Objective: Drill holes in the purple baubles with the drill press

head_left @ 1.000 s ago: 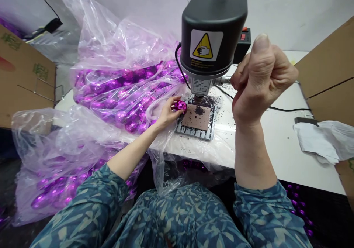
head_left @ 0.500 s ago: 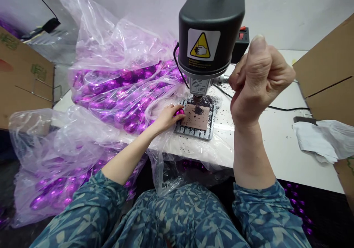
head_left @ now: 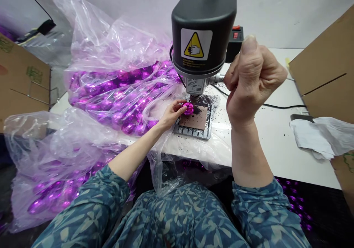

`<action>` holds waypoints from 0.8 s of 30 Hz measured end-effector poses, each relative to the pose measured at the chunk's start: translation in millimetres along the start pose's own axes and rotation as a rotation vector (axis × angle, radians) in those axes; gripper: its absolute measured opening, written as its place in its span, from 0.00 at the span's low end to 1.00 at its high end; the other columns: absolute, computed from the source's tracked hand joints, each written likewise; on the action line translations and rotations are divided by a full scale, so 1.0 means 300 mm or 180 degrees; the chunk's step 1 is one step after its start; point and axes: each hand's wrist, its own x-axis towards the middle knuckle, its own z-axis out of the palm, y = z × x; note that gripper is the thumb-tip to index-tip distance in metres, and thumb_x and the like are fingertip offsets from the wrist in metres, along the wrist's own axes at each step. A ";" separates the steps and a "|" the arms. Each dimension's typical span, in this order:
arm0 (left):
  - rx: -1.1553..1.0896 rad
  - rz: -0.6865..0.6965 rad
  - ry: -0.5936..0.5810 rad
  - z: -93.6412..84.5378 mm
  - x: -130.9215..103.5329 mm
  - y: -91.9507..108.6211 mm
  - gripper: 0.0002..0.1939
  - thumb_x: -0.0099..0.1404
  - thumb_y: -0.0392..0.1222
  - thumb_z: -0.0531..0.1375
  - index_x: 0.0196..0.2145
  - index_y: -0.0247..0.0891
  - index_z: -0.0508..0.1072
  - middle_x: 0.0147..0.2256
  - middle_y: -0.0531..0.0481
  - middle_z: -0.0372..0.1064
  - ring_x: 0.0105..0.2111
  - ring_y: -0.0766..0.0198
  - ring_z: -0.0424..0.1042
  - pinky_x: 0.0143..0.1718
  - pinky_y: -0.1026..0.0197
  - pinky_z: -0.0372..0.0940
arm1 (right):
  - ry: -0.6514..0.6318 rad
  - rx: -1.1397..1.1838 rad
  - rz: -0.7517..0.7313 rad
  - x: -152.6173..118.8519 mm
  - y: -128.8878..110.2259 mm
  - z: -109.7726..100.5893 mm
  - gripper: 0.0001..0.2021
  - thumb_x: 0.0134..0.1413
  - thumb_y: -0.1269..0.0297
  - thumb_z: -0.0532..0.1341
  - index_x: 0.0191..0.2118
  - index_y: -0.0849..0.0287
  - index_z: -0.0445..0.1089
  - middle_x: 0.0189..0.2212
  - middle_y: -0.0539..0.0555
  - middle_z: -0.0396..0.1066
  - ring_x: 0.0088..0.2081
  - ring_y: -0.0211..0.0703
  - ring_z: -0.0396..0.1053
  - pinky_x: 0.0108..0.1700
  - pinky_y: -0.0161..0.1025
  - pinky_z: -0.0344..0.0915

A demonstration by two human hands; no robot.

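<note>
My left hand (head_left: 173, 114) pinches a shiny magenta mirror ball (head_left: 188, 109) between thumb and fingers. The ball is over the left part of a square brown board (head_left: 193, 121), below the spindle of a black drill press (head_left: 204, 37). Dark shavings lie around it on the board and the slotted metal base (head_left: 190, 133). Raised at the press's right side, my right hand (head_left: 253, 80) is closed in a fist round its feed handle. The fingers mostly hide that handle; a metal hub (head_left: 219, 79) shows beside them.
Clear plastic bags (head_left: 118, 100) full of magenta balls cover the left of the white table (head_left: 279, 141). Cardboard boxes stand at the left (head_left: 24, 82) and right (head_left: 329, 63). A black cable (head_left: 284, 107) and white cloth or paper (head_left: 313, 137) lie to the right.
My left hand has brought the ball rightward over the board, where more of it shows. My right hand keeps its grip beside the press. The whole view has shifted slightly.
</note>
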 end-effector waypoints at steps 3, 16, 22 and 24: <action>0.0193 0.0183 -0.0082 0.008 0.002 -0.012 0.31 0.62 0.61 0.70 0.53 0.37 0.73 0.44 0.44 0.80 0.42 0.58 0.79 0.45 0.57 0.71 | -0.0009 0.0211 -0.0052 0.001 0.002 -0.002 0.29 0.56 0.46 0.65 0.17 0.57 0.52 0.13 0.44 0.49 0.15 0.31 0.47 0.22 0.40 0.46; 0.1391 0.1009 -0.0100 0.066 -0.036 -0.046 0.28 0.61 0.37 0.72 0.57 0.37 0.70 0.52 0.42 0.76 0.51 0.56 0.78 0.51 0.53 0.74 | -0.0052 0.0029 -0.0112 -0.001 0.009 -0.006 0.29 0.60 0.45 0.63 0.17 0.53 0.51 0.13 0.45 0.47 0.15 0.33 0.46 0.22 0.42 0.48; 0.1367 0.0894 -0.0044 0.077 -0.034 -0.068 0.30 0.60 0.36 0.73 0.58 0.38 0.69 0.55 0.41 0.76 0.54 0.53 0.77 0.55 0.50 0.74 | -0.0079 -0.0197 -0.0080 -0.005 0.013 -0.010 0.32 0.61 0.39 0.61 0.18 0.54 0.49 0.13 0.44 0.47 0.16 0.31 0.47 0.21 0.40 0.48; 0.1344 0.0903 -0.0054 0.076 -0.031 -0.065 0.30 0.60 0.36 0.73 0.58 0.38 0.69 0.54 0.41 0.76 0.54 0.54 0.78 0.56 0.51 0.75 | -0.0062 -0.0180 -0.0178 -0.018 0.020 -0.017 0.32 0.64 0.43 0.61 0.17 0.54 0.48 0.13 0.44 0.46 0.15 0.31 0.47 0.20 0.40 0.46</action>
